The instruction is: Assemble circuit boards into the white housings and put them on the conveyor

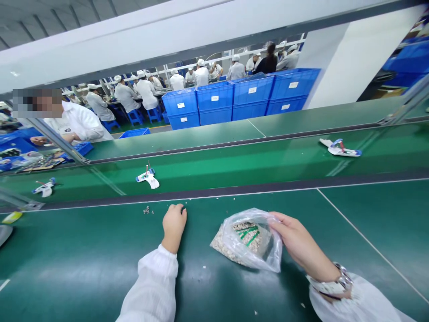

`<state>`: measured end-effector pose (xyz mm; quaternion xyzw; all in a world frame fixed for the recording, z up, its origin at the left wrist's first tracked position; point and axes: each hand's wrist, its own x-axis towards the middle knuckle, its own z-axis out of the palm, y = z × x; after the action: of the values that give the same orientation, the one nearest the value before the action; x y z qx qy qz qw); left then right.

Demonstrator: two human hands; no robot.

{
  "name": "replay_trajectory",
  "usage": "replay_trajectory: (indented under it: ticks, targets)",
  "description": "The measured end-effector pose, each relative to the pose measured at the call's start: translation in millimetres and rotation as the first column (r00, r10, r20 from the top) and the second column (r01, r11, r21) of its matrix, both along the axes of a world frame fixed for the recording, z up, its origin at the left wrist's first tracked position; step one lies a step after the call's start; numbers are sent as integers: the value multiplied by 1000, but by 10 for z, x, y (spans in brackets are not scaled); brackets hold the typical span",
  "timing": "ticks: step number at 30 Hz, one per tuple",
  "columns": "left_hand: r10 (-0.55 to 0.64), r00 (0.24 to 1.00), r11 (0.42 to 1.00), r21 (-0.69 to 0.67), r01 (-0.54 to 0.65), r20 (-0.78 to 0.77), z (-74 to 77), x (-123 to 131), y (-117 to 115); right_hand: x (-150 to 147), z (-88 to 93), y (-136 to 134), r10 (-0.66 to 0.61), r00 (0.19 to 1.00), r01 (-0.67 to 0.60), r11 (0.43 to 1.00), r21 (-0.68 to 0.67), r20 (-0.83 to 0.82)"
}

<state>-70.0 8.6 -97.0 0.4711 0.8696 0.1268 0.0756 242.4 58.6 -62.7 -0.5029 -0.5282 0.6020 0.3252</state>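
Right hand pinches plastic bag (granules inside); left hand curled beside, hold unclear.

Clear plastic bag at 5 o'clock: glossy, crinkled. Metal watch bracelet at 4 o'clock: polished. White cloth sleeve at 7 o'clock: matt. Green conveyor belt: smooth, satin sheen. Blue plastic crates at 12 o'clock: smooth.
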Motion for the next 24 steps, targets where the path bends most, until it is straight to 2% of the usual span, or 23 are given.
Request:
replay_trajectory:
  ticks: [2, 5, 8, 11, 15, 18, 19, 20, 21, 24]
  targets:
    - [-26, 999, 998, -50, 24, -33, -10, 25, 11, 29, -35, 13, 13, 1000, -13, 1000, -8, 5]
    - [-37, 997, 994, -106, 29, -69, -30, -3, -135, 63, -88, 38, 41, 999, -41, 999, -26, 14]
    - [5, 994, 992, -124, -18, -105, -25, -163, -365, 54, -111, 38, 72, 997, -71, 996, -47, 14]
    - [93, 985, 991, -83, -106, -147, 5, -385, -541, 71, -108, 21, 105, 994, -103, 993, -64, 28]
    - [178, 969, 984, 32, -176, -171, 11, -458, -608, 262, -46, 124, 204, 963, -208, 978, 3, 176]
    - [132, 981, 988, 100, -118, -141, -46, -307, -572, 258, 169, 337, 194, 895, -267, 954, 135, 401]
    - [89, 989, 991, 113, -75, -122, -74, -247, -554, 150, 279, 420, 180, 850, -308, 932, 189, 496]
    - [37, 994, 992, 121, -24, -101, -103, -193, -535, -26, 398, 502, 201, 779, -401, 888, 225, 594]
    - [-21, 997, 992, 126, 31, -79, -134, -151, -519, -269, 515, 582, 273, 678, -550, 804, 225, 683]
    - [-169, 986, 976, 136, 169, -18, -221, -119, -489, -1281, 756, 780, 439, 552, -739, 651, 173, 709]
